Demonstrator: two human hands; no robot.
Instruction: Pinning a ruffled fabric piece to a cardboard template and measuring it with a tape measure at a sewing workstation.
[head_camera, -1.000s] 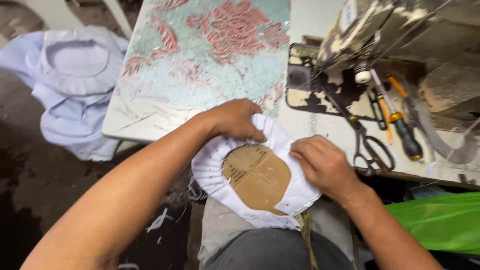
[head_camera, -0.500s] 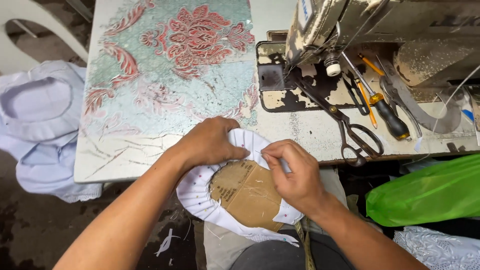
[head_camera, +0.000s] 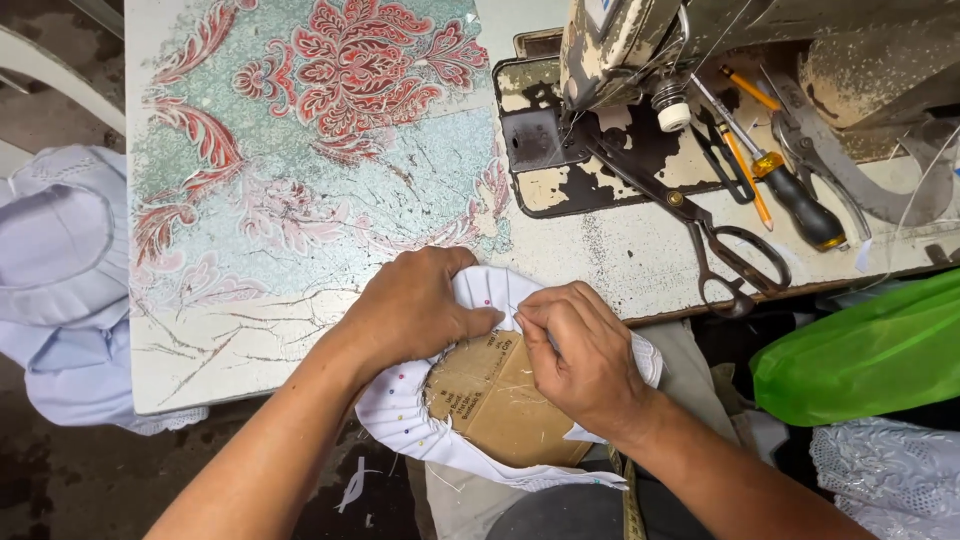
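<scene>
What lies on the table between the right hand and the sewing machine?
In the head view, black scissors lie between the right hand and the sewing machine, on the worn tabletop.

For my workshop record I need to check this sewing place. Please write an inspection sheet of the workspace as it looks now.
Surface: worn white table, part covered by a floral patterned sheet.
Job's things: white pleated fabric with coloured pins, folded around a round cardboard piece, at the table edge.
Clutter: scissors, screwdriver, pencil beside the old sewing machine.
Hands: left hand presses the fabric; right hand pinches its edge.
Cables: nothing seen; only thin thread near the machine.
Surroundings: pale blue garment on the left, green plastic bag and white lace cloth on the right.
</scene>
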